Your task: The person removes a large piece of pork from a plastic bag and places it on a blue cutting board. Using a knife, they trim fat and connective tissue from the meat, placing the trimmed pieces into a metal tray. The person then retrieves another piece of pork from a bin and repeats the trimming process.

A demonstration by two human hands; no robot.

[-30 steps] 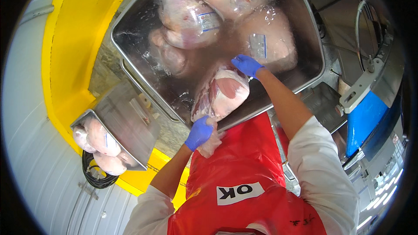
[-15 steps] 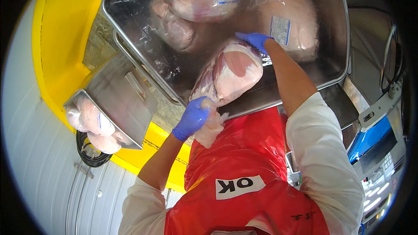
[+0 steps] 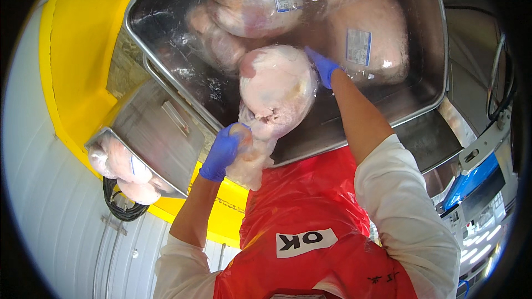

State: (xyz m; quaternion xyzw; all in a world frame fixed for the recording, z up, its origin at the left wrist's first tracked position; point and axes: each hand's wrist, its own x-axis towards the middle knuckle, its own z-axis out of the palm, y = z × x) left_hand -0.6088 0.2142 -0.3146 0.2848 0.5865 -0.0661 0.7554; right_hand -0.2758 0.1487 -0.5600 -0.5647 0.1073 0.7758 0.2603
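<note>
A large pale piece of meat (image 3: 274, 91) in clear wrapping lies at the near part of a steel tub (image 3: 425, 94) of liquid. My left hand (image 3: 220, 152), in a blue glove, grips its gathered bag end (image 3: 249, 163), which hangs over the near rim. My right hand (image 3: 322, 66), gloved alike, is beside the piece's upper right side with fingers stretched out, apparently touching it. Several more wrapped meat pieces (image 3: 255, 14) with labels lie in the tub beyond.
A smaller steel bin (image 3: 152, 122) with several wrapped pieces (image 3: 124, 163) stands at left, beside a yellow structure (image 3: 77, 33) and coiled black hose (image 3: 119, 210). Steel machinery (image 3: 479, 147) with cables and a blue part lines the right side. My red apron is below.
The piece has rolled over, from showing a red patch to a paler, rounded side. My left hand has moved slightly leftward with the bag end; my right hand sits at the piece's side.
</note>
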